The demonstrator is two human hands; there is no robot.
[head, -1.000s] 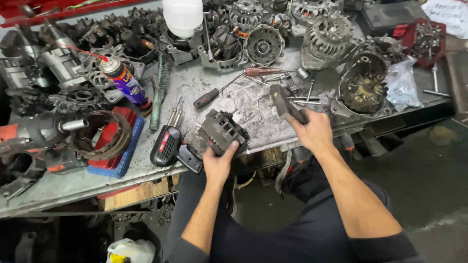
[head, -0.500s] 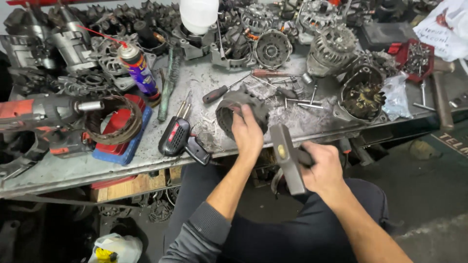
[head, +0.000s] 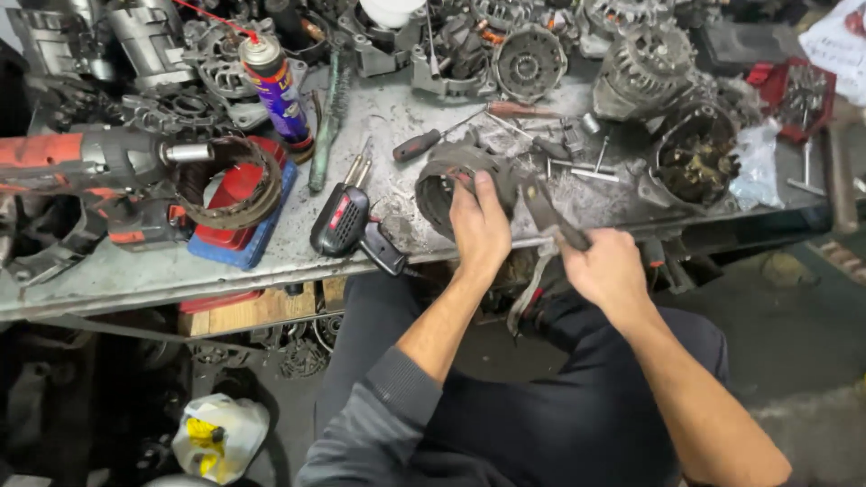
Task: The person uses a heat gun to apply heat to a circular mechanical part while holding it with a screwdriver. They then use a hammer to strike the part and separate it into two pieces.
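Hammer raised to the housing at the bench edge

The left hand (head: 480, 230) is closed over the round metal housing (head: 451, 185) on the workbench (head: 379, 117), as 0.5 s ago. The right hand (head: 606, 269), fist shut on the hammer (head: 547, 209), has lifted from below the edge, its head now just beside the housing.

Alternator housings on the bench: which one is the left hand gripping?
The dark round housing at the bench's front edge, under the left hand. The others sit untouched along the back, like the finned one at upper right. The right hand holds a hammer beside it.
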